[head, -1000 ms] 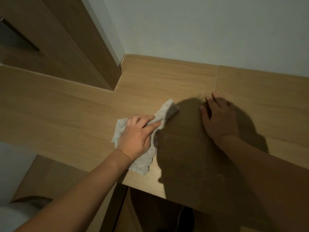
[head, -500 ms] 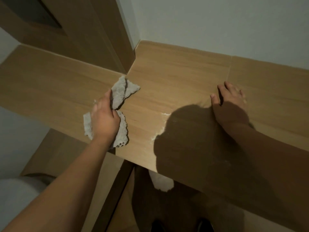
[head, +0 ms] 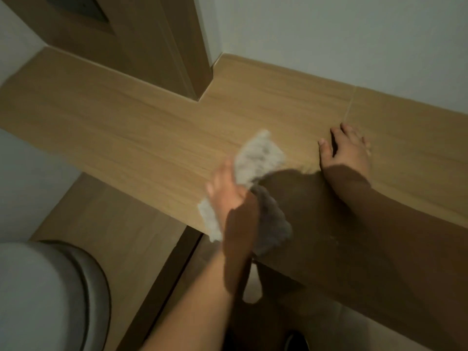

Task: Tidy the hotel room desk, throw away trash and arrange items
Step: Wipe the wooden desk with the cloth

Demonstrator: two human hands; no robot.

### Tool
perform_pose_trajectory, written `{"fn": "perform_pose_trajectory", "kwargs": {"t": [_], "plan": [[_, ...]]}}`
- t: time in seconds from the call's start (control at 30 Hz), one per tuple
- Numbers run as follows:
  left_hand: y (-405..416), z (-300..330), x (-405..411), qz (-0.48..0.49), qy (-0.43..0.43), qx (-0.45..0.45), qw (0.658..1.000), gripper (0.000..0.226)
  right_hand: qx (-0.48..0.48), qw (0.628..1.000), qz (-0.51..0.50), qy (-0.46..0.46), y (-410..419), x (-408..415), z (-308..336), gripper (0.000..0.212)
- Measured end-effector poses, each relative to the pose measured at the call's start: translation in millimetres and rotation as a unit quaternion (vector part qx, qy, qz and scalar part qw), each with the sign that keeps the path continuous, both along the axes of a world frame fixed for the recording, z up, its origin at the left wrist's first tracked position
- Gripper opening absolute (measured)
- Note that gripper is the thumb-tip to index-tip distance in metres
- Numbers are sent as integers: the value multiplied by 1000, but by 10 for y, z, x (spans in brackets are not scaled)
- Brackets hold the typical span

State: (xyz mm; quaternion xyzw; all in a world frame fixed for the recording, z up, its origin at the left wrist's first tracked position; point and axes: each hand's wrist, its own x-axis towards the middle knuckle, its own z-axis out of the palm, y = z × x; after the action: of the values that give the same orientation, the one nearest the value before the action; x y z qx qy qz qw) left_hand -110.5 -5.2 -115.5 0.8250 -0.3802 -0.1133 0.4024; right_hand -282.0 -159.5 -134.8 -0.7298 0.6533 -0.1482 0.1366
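Head view: left hand [head: 229, 191] grips a grey cloth [head: 255, 160] lying on the wooden tabletop [head: 141, 133] near its front edge, smeared by motion. Right hand [head: 347, 153] rests flat just beside it, fingers spread, half in shadow.

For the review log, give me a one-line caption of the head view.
Left hand wipes the wooden desk with a grey cloth; right hand rests flat.
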Motion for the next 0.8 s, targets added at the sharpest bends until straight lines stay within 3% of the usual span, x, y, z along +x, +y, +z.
{"fn": "perform_pose_trajectory", "kwargs": {"t": [0.1,0.2,0.3,0.47,0.63,0.7,0.8], "plan": [[-321,50,751,74,-33,18,997,60,8,1000,3,10,-30,15,-8,54],[-641,-127,1268,74,-117,140,980,60,4,1000,5,21,-30,14,-36,54],[-806,-221,1184,-2,-150,124,981,55,-3,1000,11,18,-43,7,-75,53],[-611,-217,444,-159,-117,79,977,51,-12,1000,8,-17,-43,-5,-69,51],[-130,-107,-384,-318,-50,85,943,59,-3,982,-21,-188,35,-137,42,53],[-156,28,-301,-283,22,58,957,58,6,981,-35,-193,21,-365,135,45],[-388,150,247,-96,98,47,989,55,12,993,-68,-100,-68,-974,169,43]]}}
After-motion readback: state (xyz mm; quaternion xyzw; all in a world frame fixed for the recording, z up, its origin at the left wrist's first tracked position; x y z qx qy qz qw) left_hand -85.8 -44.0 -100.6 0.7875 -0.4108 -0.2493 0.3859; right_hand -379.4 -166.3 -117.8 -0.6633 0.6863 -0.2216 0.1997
